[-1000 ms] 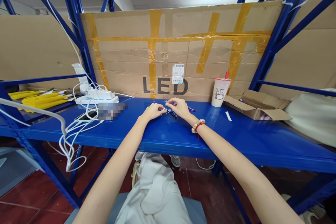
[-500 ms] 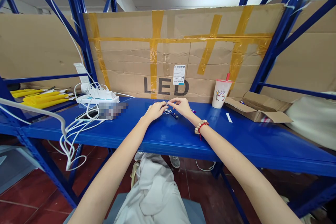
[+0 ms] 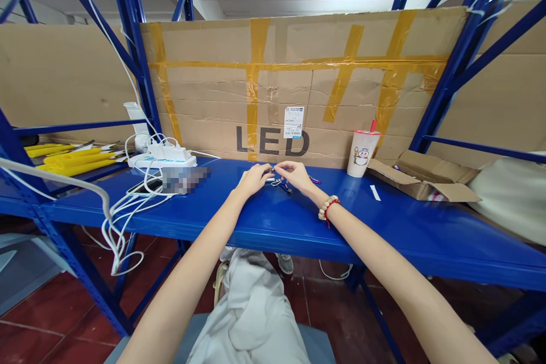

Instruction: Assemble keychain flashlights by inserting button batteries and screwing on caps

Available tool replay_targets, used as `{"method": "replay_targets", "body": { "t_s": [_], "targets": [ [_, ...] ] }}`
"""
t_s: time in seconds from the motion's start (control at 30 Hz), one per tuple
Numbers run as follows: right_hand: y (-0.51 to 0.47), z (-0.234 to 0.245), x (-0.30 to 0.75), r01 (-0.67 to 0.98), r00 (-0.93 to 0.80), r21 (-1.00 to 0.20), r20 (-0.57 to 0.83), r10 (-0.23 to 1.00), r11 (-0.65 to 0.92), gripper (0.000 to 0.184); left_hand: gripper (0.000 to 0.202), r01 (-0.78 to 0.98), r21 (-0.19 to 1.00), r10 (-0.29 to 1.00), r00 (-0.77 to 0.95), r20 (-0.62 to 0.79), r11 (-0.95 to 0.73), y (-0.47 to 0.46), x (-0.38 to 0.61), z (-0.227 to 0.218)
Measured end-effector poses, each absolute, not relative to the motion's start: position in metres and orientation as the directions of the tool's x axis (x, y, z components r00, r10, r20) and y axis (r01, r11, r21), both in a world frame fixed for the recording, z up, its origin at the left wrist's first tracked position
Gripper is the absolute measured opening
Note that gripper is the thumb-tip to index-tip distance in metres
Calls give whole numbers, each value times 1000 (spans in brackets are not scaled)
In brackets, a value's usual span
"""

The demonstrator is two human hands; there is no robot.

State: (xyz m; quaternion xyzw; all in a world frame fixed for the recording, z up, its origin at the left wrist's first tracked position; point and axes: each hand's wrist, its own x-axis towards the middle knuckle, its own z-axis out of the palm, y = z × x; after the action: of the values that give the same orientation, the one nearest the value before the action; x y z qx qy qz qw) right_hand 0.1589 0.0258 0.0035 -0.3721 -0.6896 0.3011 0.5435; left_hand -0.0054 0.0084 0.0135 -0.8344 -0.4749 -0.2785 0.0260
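Over the blue tabletop (image 3: 205, 210), my left hand (image 3: 255, 178) and my right hand (image 3: 295, 175) meet at the fingertips. Both are closed in a pinch around something tiny and shiny, too small for me to name. Just below the fingers lies a small white looped piece (image 3: 276, 182) with a dark cord or strap with a metal end (image 3: 286, 187) beside it. A purple slim item (image 3: 314, 180) pokes out to the right of my right hand, partly hidden by it. A beaded bracelet and red string (image 3: 328, 208) circle my right wrist.
At left are a white power strip (image 3: 164, 162) with tangled white cables (image 3: 121, 219) and yellow-handled tools (image 3: 77, 160). To the right stand a paper cup with red straw (image 3: 362, 153), a white strip (image 3: 375, 193) and an open cardboard box (image 3: 426, 177). Cardboard (image 3: 205, 108) walls the back.
The whole view has shifted slightly, with the scene moving a little to the right. My hands keep nearly the same pinching pose; the purple item shows a bit more.
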Motion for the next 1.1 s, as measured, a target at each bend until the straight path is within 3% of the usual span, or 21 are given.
{"method": "replay_targets", "body": {
  "t_s": [0.2, 0.43, 0.67, 0.83, 1.1],
  "targets": [
    [21, 11, 168, 246, -187, -834, 459, 869, 493, 45, 27, 800, 142, 734, 443, 514, -583, 5, -1, 12],
    [19, 14, 189, 280, -316, -907, 224, 922, 316, 42, 30, 762, 25, 627, 513, 586, -647, -3, 8, 16],
    [10, 21, 194, 328, -323, -898, 184, 928, 292, 41, 28, 725, -77, 569, 597, 566, -684, 3, 9, 9],
    [5, 25, 193, 384, -313, -885, 144, 939, 263, 40, 29, 704, -48, 586, 625, 516, -709, 7, 9, 4],
    [3, 26, 193, 376, -330, -891, 130, 935, 257, 39, 29, 672, 117, 616, 576, 537, -731, 5, 7, 5]
  ]
}}
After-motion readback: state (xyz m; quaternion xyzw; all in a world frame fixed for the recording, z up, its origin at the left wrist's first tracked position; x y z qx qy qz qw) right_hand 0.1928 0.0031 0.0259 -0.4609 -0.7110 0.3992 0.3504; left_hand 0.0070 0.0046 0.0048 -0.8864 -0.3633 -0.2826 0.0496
